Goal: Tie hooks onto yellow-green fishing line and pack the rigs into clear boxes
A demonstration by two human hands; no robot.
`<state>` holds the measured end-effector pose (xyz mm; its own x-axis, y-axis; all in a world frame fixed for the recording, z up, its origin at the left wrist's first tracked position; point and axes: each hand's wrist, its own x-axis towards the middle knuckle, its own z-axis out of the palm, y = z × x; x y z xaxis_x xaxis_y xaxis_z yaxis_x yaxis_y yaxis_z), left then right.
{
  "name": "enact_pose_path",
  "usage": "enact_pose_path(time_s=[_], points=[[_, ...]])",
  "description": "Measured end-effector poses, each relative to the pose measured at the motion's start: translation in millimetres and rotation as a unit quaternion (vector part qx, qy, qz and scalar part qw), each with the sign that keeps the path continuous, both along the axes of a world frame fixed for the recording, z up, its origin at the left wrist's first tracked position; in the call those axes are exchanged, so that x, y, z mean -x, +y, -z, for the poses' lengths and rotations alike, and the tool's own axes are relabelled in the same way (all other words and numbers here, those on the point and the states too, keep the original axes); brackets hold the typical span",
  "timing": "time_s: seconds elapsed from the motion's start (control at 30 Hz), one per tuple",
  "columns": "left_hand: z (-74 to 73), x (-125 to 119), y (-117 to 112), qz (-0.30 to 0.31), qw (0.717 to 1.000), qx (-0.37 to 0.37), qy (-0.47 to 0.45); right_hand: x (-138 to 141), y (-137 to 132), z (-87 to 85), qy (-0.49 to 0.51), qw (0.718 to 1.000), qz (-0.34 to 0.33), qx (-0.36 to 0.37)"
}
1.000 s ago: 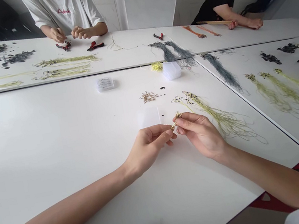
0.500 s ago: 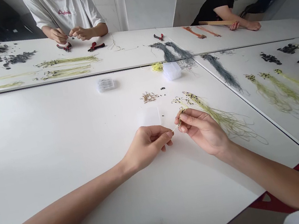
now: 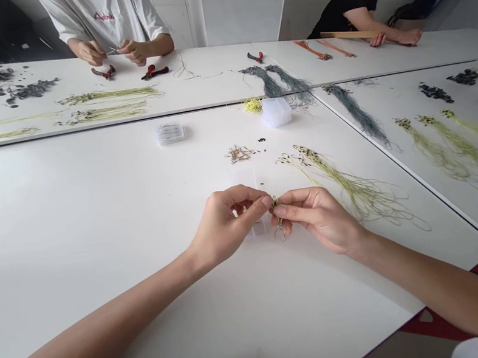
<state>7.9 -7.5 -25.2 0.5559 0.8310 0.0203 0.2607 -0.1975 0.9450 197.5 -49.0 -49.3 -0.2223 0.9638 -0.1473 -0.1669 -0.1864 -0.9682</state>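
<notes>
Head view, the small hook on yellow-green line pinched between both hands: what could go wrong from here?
The small hook is pinched between the left hand and the right hand, so its point might prick a finger. The loose yellow-green lines lie just beside the right hand and could snag the strand hanging below the hook. If dropped, the hook could also fall onto the clear plastic box beneath the hands and be awkward to pick up.

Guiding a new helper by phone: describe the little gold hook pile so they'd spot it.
On the big white table, look just beyond the person's left hand. A small gold tangle of hooks lies there, far shorter than the long yellow-green lines to its right, with black specks beside it.
</notes>
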Motion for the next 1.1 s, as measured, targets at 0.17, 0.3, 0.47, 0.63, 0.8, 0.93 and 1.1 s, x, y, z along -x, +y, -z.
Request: enact_pose_path(time_s=[0.17,0.3,0.47,0.63,0.8,0.93,1.1], points=[[0.9,0,-1,-0.006,0.999,-0.009,0.03,1,0,-0.4,-0.005,1.0,-0.018,0.002],[0.6,0,-2,-0.002,0.999,-0.007,0.037,0,1,-0.9,-0.009,1.0,-0.029,-0.003],[0.8,0,-2,0.012,0.999,0.0,0.043,0,1,-0.7,-0.011,0.999,-0.037,-0.002],[0.0,0,-2,0.018,0.999,0.005,0.042,0,1,-0.9,-0.015,0.999,-0.048,-0.001],[-1.2,-1,-5,-0.01,0.998,0.06,-0.018,0,1,-3.0,0.006,1.0,-0.006,-0.023],[-0.3,-6,-9,0.012,0.986,0.142,-0.086,-1,1,-5.5,0.023,0.997,0.055,-0.043],[4.9,-8,-10,0.053,0.951,0.261,-0.157,0,1,-5.8,0.04,0.996,0.069,-0.049]])
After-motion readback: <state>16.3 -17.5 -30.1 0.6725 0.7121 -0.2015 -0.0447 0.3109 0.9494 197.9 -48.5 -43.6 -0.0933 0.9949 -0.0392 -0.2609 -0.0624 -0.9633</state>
